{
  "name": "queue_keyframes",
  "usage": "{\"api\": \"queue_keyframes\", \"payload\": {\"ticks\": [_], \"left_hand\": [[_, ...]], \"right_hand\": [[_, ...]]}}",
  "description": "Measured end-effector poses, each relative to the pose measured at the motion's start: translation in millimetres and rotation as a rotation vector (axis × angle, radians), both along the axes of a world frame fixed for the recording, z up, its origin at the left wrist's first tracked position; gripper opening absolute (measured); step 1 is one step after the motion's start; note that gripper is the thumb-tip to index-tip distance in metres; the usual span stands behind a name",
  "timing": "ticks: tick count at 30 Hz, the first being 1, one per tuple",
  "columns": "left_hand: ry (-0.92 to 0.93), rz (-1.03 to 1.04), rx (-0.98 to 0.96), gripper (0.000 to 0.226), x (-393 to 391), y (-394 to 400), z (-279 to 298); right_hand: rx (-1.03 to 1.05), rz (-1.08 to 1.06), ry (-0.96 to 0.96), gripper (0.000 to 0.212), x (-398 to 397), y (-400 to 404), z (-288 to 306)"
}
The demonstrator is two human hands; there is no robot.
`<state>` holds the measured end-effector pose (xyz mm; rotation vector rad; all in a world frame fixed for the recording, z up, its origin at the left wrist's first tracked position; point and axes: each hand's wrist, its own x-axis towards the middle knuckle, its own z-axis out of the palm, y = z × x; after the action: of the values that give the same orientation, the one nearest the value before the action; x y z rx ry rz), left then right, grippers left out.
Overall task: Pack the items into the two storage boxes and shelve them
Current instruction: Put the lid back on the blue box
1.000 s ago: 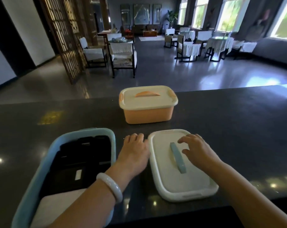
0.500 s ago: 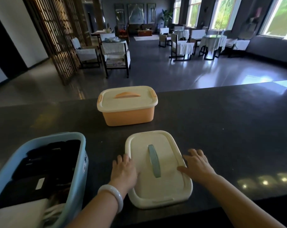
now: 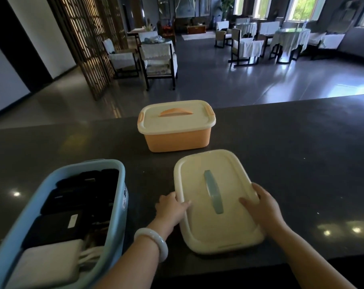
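Note:
A cream lid (image 3: 210,197) with a blue-grey handle lies on the dark counter (image 3: 302,153). My left hand (image 3: 171,208) grips its left edge, thumb on top. My right hand (image 3: 262,206) grips its right edge, thumb on the lid's top. The open blue box (image 3: 118,184) stands at the lower left, filled with black pouches (image 3: 72,205) and a white item (image 3: 45,265). The orange box (image 3: 177,140) stands behind the lid, closed with its own cream lid.
Beyond the counter's far edge lies a dining room floor with chairs and cloth-covered tables (image 3: 289,40). A wooden lattice screen (image 3: 89,38) stands at the back left.
Both hands have gone from resting beside and on the lid to gripping its two side edges. The view has shifted, so the blue box shows further in from the left.

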<state>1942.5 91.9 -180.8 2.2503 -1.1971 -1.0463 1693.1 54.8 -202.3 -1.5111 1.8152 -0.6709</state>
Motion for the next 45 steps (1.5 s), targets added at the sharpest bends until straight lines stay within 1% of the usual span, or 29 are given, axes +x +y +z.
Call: {"api": "queue_keyframes", "payload": {"ticks": [1,2,3,5,7,8,10,12,13,16,18,19,23,26,30,37,40,42,44,45], "left_hand": [[0.124,0.03,-0.053,0.06,-1.6,1.4,8.7],[0.184,0.036,-0.116,0.062,-2.5,3.5,18.9],[0.183,0.025,-0.186,0.064,-1.4,5.8,30.9],[0.099,0.012,-0.334,0.063,9.9,12.9,56.7],[-0.001,0.028,-0.466,0.057,30.9,23.5,81.0],[-0.037,0.038,-0.509,0.055,44.3,29.7,90.6],[-0.103,0.067,-0.543,0.058,74.8,45.0,106.0],[-0.152,0.139,-0.54,0.067,111.1,63.1,115.6],[-0.153,0.184,-0.535,0.067,130.7,72.6,119.5],[-0.126,0.275,-0.543,0.055,187.0,102.6,124.2],[-0.126,0.292,-0.554,0.043,219.1,121.7,120.3],[-0.116,0.303,-0.547,0.041,232.6,130.6,116.4],[-0.103,0.355,-0.456,0.052,272.3,157.0,89.0],[-0.04,0.349,-0.437,0.05,284.1,166.1,69.0],[0.044,0.319,-0.468,0.049,287.9,170.2,53.8],[0.096,0.217,-0.439,0.052,296.3,174.6,45.7],[0.139,0.227,-0.428,0.051,293.8,182.0,42.0],[0.161,0.223,-0.426,0.051,291.8,186.6,38.5],[0.189,0.225,-0.437,0.051,291.3,187.7,35.8],[0.205,0.227,-0.444,0.051,291.4,187.8,34.9]], "right_hand": [[-0.025,-0.024,-0.06,0.065,1.7,-0.8,6.8],[-0.056,-0.044,-0.099,0.061,4.0,-2.0,14.4],[-0.097,-0.059,-0.124,0.058,7.7,-3.6,22.7],[-0.162,-0.073,-0.18,0.053,20.5,-4.6,42.5],[-0.181,-0.043,-0.243,0.049,42.3,-1.0,63.5],[-0.189,-0.017,-0.264,0.047,56.3,2.1,73.4],[-0.205,0.034,-0.308,0.042,87.9,11.5,91.7],[-0.198,0.094,-0.343,0.034,124.4,24.9,105.2],[-0.19,0.122,-0.34,0.031,143.3,32.8,109.1],[-0.169,0.174,-0.334,0.029,201.3,56.5,110.1],[-0.123,0.188,-0.336,0.029,238.5,71.7,103.5],[-0.099,0.187,-0.33,0.031,255.2,79.1,99.3],[-0.031,0.184,-0.285,0.04,299.3,101.5,82.4],[-0.037,0.146,-0.227,0.04,310.2,113.6,74.4],[-0.077,0.078,-0.191,0.038,309.4,125.4,73.0],[-0.041,0.014,-0.198,0.038,309.5,143.7,75.9],[-0.014,0.019,-0.213,0.035,309.6,150.7,72.6],[-0.004,0.005,-0.236,0.041,309.8,156.9,70.1],[-0.009,-0.043,-0.317,0.047,308.7,159.8,69.2],[-0.008,-0.06,-0.356,0.047,308.1,160.2,69.7]]}}
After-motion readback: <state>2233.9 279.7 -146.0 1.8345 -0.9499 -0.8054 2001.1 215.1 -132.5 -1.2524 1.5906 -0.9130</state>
